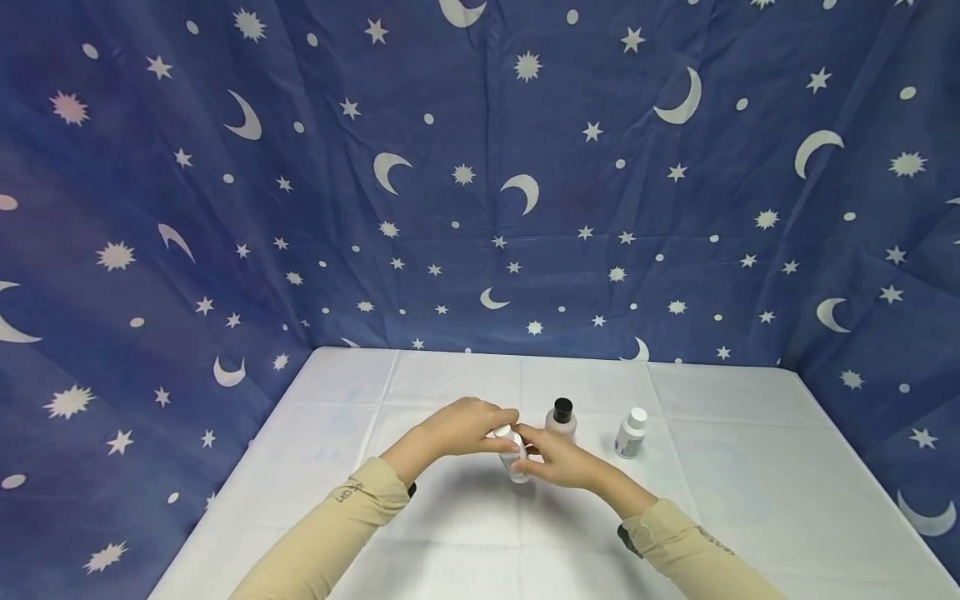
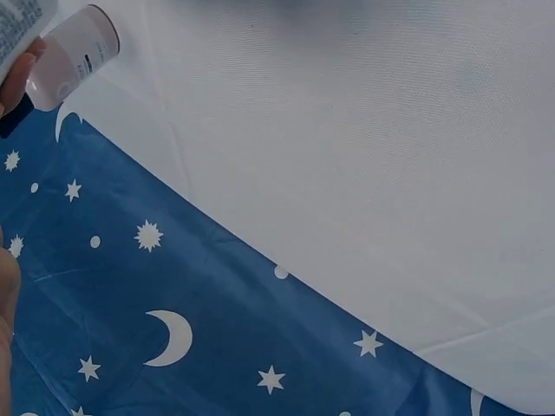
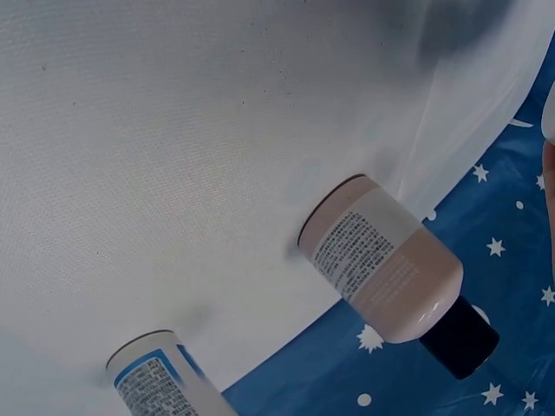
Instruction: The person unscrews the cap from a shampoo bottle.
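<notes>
**Editor:** What leads the frame at far left?

**Photographer:** A beige left sleeve, entering at 7 o'clock with one line of dark lettering too warped to read. Its left hand lies at 10 o'clock of the first of three bottles, fingers curled in around its white-capped top.

**Editor:** And that bottle?

**Photographer:** The held bottle tilts over the tabletop, cap toward 11 o'clock, its label print too small to read. The right hand, at 3 o'clock, pinches the body, thumb and fingers closed to the bottle's width.

**Editor:** Farther right?

**Photographer:** One pink bottle, with the lone black cap of the three, stands at 1 o'clock of the held one. Dense rows of dark characters fill its pale label panel, too fine to make out. Next, toward 3 o'clock, stands a white bottle with the second white cap; its blue-bordered label carries small, illegible type. A beige right sleeve enters at 5 o'clock, also marked with blurred dark lettering.

**Editor:** Behind them?

**Photographer:** Blue cloth at 12 o'clock, printed with white moons and stars.
</notes>
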Available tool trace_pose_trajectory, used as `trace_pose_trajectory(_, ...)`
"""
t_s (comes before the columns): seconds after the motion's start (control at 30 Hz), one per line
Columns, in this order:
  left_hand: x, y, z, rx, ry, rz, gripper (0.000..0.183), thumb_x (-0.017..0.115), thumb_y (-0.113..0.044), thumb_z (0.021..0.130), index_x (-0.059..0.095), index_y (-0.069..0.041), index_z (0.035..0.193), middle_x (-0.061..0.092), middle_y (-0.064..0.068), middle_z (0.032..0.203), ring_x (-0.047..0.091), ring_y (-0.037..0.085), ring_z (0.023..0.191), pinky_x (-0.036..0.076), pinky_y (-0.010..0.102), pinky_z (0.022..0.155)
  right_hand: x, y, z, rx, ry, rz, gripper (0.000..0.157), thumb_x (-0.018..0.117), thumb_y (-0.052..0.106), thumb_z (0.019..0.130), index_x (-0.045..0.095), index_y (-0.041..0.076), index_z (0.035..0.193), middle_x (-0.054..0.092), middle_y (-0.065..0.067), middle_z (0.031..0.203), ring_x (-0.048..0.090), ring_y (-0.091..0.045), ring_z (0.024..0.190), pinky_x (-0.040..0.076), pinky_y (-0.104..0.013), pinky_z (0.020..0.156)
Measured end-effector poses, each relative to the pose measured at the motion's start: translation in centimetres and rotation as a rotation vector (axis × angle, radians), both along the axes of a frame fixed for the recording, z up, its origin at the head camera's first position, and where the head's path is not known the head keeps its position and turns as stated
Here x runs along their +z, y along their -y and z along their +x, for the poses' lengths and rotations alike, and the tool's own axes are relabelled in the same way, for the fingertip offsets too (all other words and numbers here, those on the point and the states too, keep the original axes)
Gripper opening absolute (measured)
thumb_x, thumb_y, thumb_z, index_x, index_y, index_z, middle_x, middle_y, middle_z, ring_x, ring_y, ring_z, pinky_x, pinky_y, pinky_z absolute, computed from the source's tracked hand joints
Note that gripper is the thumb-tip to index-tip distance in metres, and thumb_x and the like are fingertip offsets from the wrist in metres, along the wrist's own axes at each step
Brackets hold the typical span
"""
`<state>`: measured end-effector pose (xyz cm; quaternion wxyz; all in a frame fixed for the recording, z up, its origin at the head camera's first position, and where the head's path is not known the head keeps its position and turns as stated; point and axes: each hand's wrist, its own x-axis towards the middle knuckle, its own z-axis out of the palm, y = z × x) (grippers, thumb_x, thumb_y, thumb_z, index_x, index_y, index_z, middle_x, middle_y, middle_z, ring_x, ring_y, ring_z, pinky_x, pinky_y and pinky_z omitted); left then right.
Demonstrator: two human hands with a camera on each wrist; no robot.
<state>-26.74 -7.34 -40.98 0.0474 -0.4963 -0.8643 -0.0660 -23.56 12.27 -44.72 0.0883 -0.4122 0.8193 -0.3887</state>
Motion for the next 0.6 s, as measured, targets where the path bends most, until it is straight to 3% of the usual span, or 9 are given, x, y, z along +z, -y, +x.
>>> trace_pose_trajectory(0.07,-0.08,-0.06,0.07,-0.005,-0.021,-0.009,0.029,0.048,-0.049,0.084,0.048,-0.02,0.079,0.042,-0.013,0.057,0.037,0.001,0.051,0.028,0.015,0.049,-1.06,-0.08,-0.41,0.021,-0.017,0.003,0.048,0.052,0.025,0.087,0.036,0.002,0.126,0.056,-0.009,0.117,0.055,-0.019,0.106,0.045,-0.025,0.089)
trace_pose_trajectory(0.2,-0.28,-0.35,0.1,0.005,-0.122,0.04,0.025,0.049,-0.04,0.085,0.049,-0.02,0.069,0.036,-0.013,0.05,0.031,0.001,0.046,0.026,0.016,0.045,-1.04,0.22,-0.14,0.036,-0.089,-0.018,0.045,0.05,0.024,0.089,0.036,0.002,0.125,0.055,-0.011,0.117,0.054,-0.022,0.107,0.047,-0.028,0.088)
trace_pose_trajectory(0.4,-0.72,-0.74,0.19,0.098,-0.33,0.192,0.027,0.052,-0.032,0.078,0.045,-0.019,0.056,0.031,-0.012,0.044,0.024,0.003,0.044,0.021,0.018,0.041,-0.47,0.68,-0.02,-0.071,-0.215,-0.037,0.036,0.055,0.025,0.085,0.043,0.007,0.113,0.061,-0.003,0.099,0.059,-0.013,0.09,0.05,-0.027,0.079)
trace_pose_trajectory(0.5,-0.84,-0.8,0.24,0.111,-0.38,0.222,0.03,0.054,-0.032,0.077,0.043,-0.018,0.053,0.029,-0.011,0.043,0.022,0.003,0.043,0.02,0.018,0.04,-0.34,0.68,-0.01,-0.11,-0.189,-0.035,0.04,0.057,0.027,0.083,0.044,0.008,0.115,0.061,-0.002,0.099,0.059,-0.012,0.091,0.049,-0.027,0.081)
trace_pose_trajectory(0.6,-0.83,-0.82,0.24,0.111,-0.349,0.207,0.031,0.054,-0.034,0.078,0.043,-0.019,0.054,0.028,-0.012,0.044,0.022,0.002,0.043,0.019,0.017,0.041,-0.53,0.66,-0.12,-0.126,-0.131,-0.052,0.042,0.059,0.028,0.082,0.044,0.008,0.117,0.06,-0.002,0.104,0.059,-0.015,0.098,0.048,-0.029,0.085)
